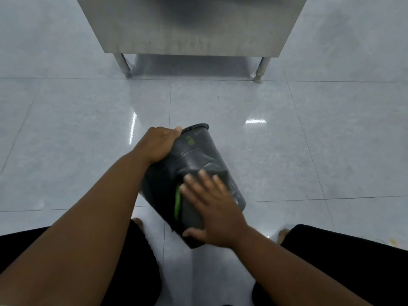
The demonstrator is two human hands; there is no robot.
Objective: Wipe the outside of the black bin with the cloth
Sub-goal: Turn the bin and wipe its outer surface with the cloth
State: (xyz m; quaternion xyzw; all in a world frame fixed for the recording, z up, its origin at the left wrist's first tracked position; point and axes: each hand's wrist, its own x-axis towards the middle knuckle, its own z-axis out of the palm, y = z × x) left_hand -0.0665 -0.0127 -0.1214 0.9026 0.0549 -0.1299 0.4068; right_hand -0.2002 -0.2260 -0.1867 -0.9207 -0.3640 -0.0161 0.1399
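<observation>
Right hand [217, 208] flat, fingers spread, pressing dark cloth [176, 199] with green edge onto black bin [198, 149] wall. Left hand [157, 144] clamped on bin's far end. Bin tipped over tiled floor [287, 140] between knees. Probably light, stiff, slick plastic; brace at rim.

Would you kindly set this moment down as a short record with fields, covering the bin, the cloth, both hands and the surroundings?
bin: black plastic bin, tipped on its side above the floor, between the person's knees
cloth: dark cloth with a green edge, pressed flat on the bin's side
left hand: gripping the bin's far end
right hand: open, fingers spread, flat on the cloth
floor: glossy pale grey tiled floor
background: stainless steel cabinet on legs
</observation>
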